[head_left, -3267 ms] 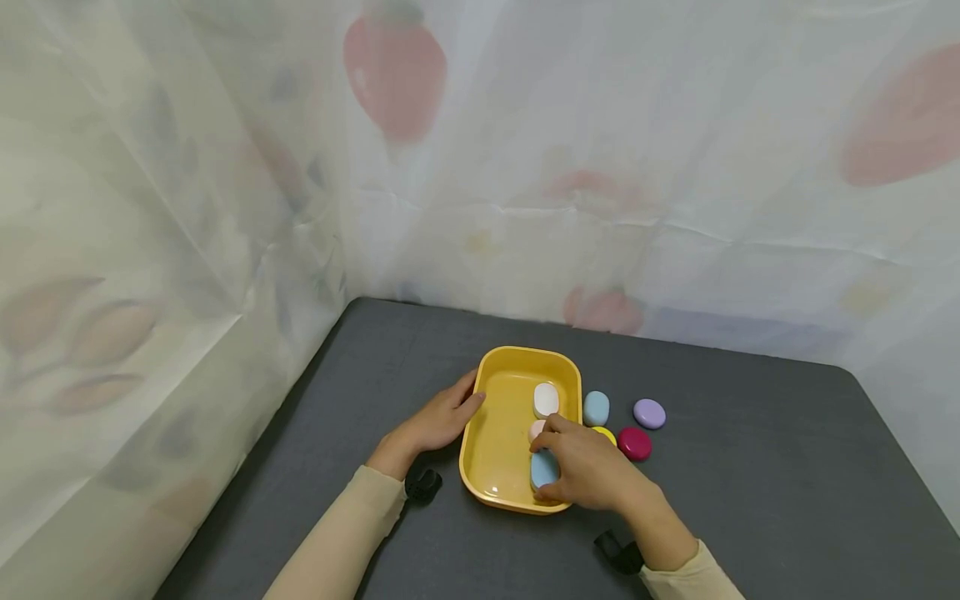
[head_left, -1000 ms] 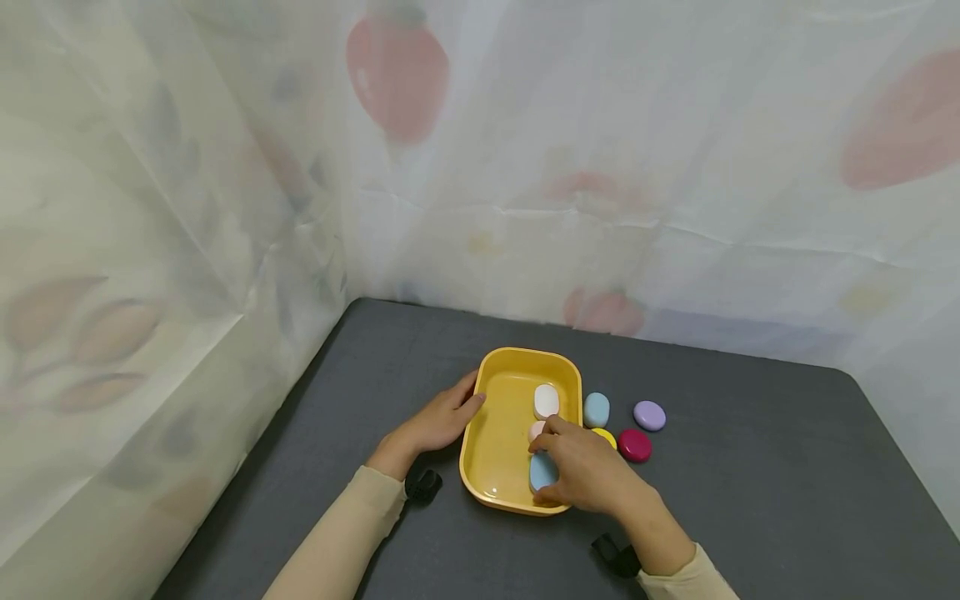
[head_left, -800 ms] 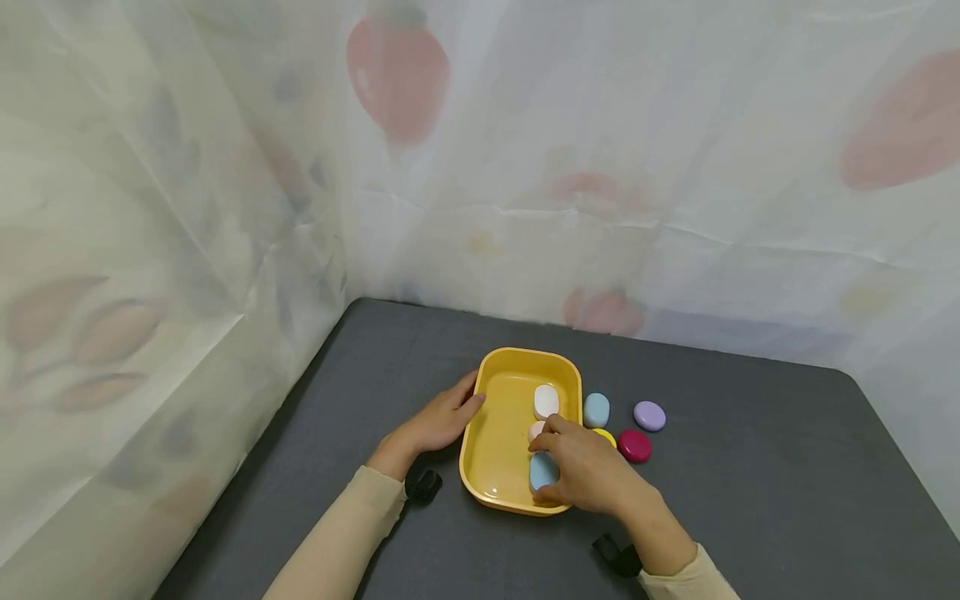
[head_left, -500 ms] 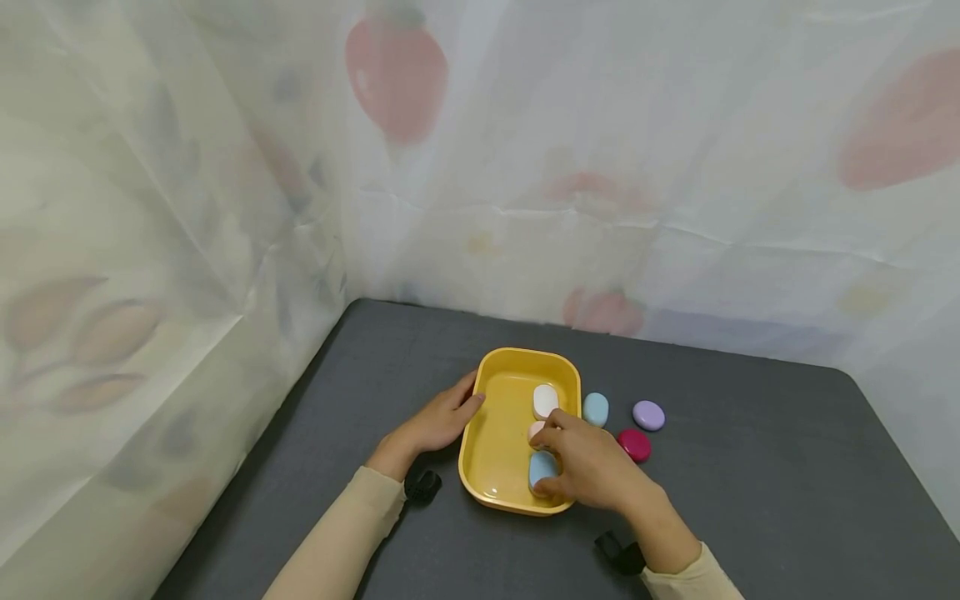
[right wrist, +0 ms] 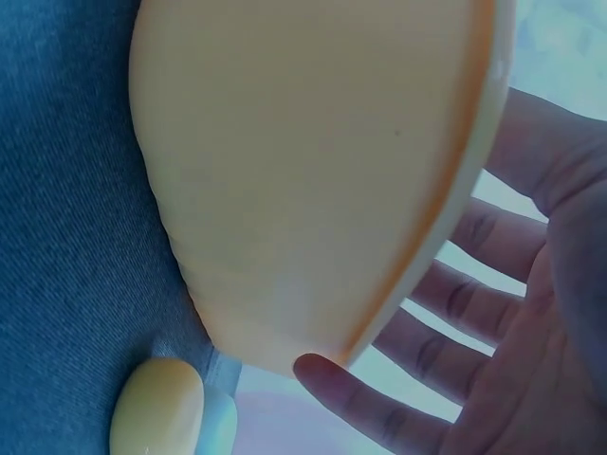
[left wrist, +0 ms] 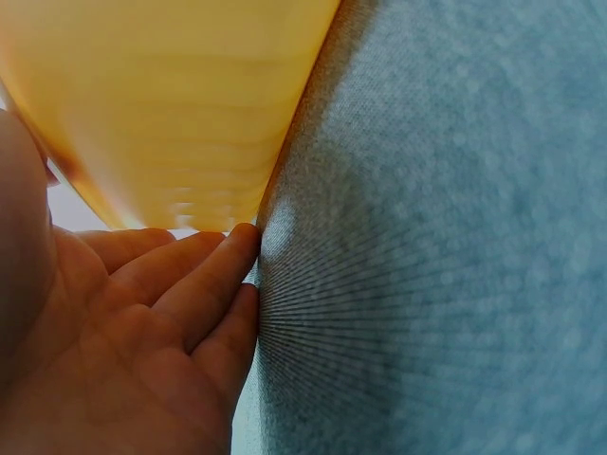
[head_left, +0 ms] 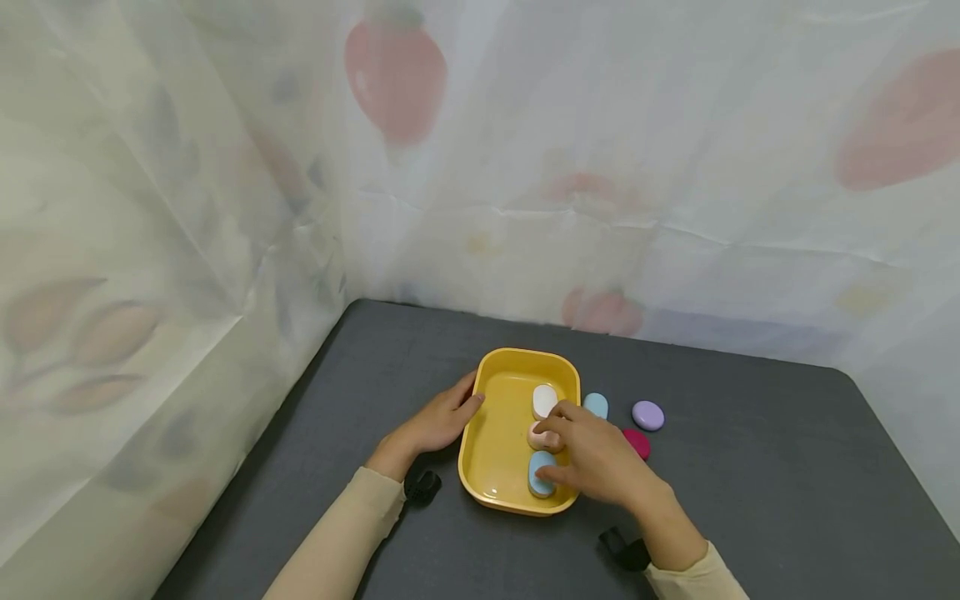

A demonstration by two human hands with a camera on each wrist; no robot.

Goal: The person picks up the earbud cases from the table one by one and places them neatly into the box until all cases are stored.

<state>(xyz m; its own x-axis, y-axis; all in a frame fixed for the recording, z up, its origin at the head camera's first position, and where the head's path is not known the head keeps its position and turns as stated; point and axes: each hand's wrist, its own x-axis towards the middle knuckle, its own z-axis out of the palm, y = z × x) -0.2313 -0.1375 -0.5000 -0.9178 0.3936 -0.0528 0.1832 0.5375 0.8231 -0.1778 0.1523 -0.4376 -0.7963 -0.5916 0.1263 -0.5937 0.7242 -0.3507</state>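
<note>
A yellow tray stands on the dark table, with a white pebble-shaped piece, a pale pink one and a light-blue one lined up inside along its right side. My left hand rests at the tray's left side, thumb at the rim and nearly straight fingers against the outer wall. My right hand reaches over the right rim with its fingers spread, thumb tip overlapping the light-blue piece and fingertips over the pink one. In the right wrist view the fingers extend past the rim.
Right of the tray lie another light-blue piece, a purple one and a crimson one, partly hidden by my right hand. A yellow piece shows in the right wrist view. Patterned curtains hang around the table.
My right hand has spread its fingers and shifted slightly right, uncovering more of the light-blue and pink pieces. It now hides the yellow piece in the head view. My left hand stays put.
</note>
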